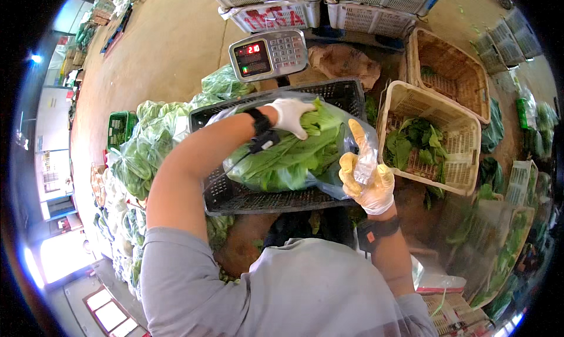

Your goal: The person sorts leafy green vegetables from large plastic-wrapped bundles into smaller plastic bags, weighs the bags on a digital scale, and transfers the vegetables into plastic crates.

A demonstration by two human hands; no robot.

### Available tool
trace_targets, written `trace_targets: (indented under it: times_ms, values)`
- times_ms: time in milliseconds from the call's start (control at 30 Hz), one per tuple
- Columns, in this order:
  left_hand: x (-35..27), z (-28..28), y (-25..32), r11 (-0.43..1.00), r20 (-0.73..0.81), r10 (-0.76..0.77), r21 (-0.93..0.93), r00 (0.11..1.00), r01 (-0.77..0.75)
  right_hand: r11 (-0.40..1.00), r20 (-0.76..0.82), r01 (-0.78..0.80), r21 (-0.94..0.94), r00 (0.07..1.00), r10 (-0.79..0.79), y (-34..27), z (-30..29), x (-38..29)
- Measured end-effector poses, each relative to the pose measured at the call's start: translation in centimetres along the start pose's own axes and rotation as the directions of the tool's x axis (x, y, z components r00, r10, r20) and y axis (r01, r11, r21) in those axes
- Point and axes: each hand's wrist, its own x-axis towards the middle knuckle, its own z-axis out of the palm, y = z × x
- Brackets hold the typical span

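A clear plastic bag full of leafy green vegetables lies in a black plastic crate. My left hand, in a white glove, reaches across the bag from the left. Its thumb and fingers are around the pale stem ends of the greens. My right hand is at the bag's right side, in a white glove with yellowish palm and fingers. It holds the bunched film of the bag against the palm, with the index finger stretched out. Behind the crate stands a digital scale display with lit red digits.
Bagged greens are piled at the left, beside a green crate. To the right, a cream plastic crate holds loose leaves, with a brown-stained crate behind it. White crates are stacked beyond the display, near a brown sack.
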Motion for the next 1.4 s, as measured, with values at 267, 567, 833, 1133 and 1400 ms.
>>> trace_targets:
  times_ms: [267, 567, 833, 1133, 1400]
  values:
    - [5.2, 13.3, -3.0, 0.937, -0.419, -0.172, 0.209, 0.892, 0.279, 0.996, 0.027, -0.035, 0.08, 0.999, 0.033, -0.7, -3.1, 1.9]
    - [3.7, 11.8, -2.8, 0.954, -0.462, -0.058, 0.236, 0.885, 0.186, 0.957, -0.128, 0.061, -0.283, 0.987, -0.1, -1.7, -0.2, 4.0]
    - [2.3, 10.2, -5.6, 0.999, -0.578, 0.028, 0.046, 0.816, -0.001, 0.946, 0.024, 0.072, -0.316, 0.997, -0.067, -1.7, 0.7, 3.2]
    - [-15.9, 15.4, -10.3, 0.661, -0.403, -0.734, -0.239, 0.547, 0.711, 0.836, -0.187, -0.037, -0.547, 0.979, -0.079, -2.9, 1.7, 1.2]
    - [-31.0, 12.3, -4.6, 0.805, -0.192, -0.205, 0.524, 0.96, 0.276, 0.89, -0.361, -0.197, -0.41, 0.932, 0.04, -5.3, 0.5, -1.2]
